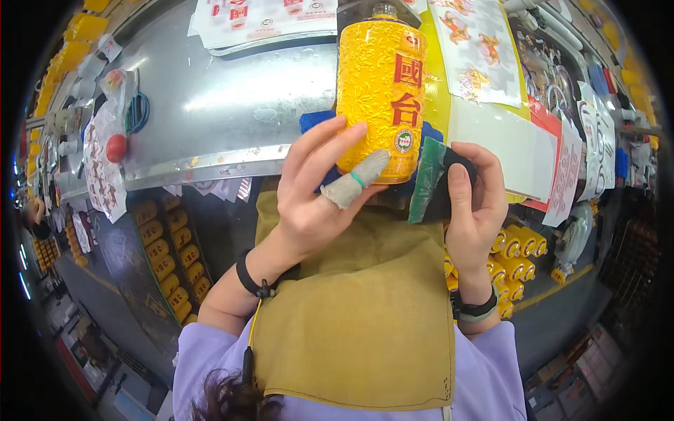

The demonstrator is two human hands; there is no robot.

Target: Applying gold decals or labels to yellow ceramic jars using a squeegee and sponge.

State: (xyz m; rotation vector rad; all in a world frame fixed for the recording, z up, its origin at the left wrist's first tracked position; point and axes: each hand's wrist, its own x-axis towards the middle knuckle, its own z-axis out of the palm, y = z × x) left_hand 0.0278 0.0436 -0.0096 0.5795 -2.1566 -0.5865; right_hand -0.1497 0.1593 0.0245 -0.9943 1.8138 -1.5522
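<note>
A yellow embossed bottle [372, 77] with red characters and a small round emblem lies on its side, its bare neck pointing away from me. My left hand [309, 186] grips the bottle's lower left side; one finger wears a grey cloth cover with a teal band. Beside the bottle's lower right edge, my right hand [481, 203] pinches a scraper [427, 181] with a green blade and a dark handle. Whether the blade touches the bottle I cannot tell. Blue cloth [316, 121] shows beneath the bottle on both sides.
Decal sheets [270, 21] lie at the back, with more decal sheets [481, 49] at the right. A white board [502, 151] rests at the bench's right front. Teal-handled scissors [137, 112] and a red ball [116, 147] are at left. Yellow bottles [161, 249] fill crates below.
</note>
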